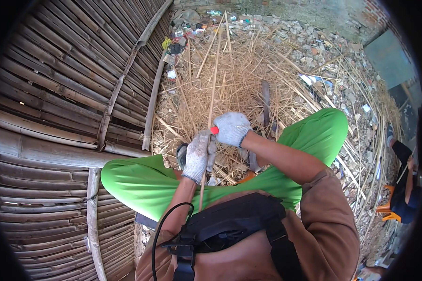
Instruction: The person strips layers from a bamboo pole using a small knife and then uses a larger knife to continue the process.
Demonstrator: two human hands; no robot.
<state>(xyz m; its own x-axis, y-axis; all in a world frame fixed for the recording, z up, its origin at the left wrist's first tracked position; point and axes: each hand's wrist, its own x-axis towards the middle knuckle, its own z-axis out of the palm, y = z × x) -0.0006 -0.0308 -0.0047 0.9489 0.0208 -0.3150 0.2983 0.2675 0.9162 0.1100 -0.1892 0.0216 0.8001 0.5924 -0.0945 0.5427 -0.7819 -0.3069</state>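
Note:
My two hands wear pale knitted gloves and meet in front of my lap. My left hand (196,157) is closed around a long, thin bamboo strip (214,89), which runs from near my lap far out over the ground ahead. My right hand (232,129) is closed on a small knife (214,130); its red handle end shows beside the fingers. A short greyish part, apparently the blade, lies against the strip just above my left hand. The gloves hide most of the grip.
Straw-like bamboo shavings (239,75) cover the rubble ahead. A dark flat piece (266,103) lies among them. To the left stands a bamboo slat wall (65,79). At far right, another person (405,187) sits by an orange stool (386,206). My green-trousered knees spread either side.

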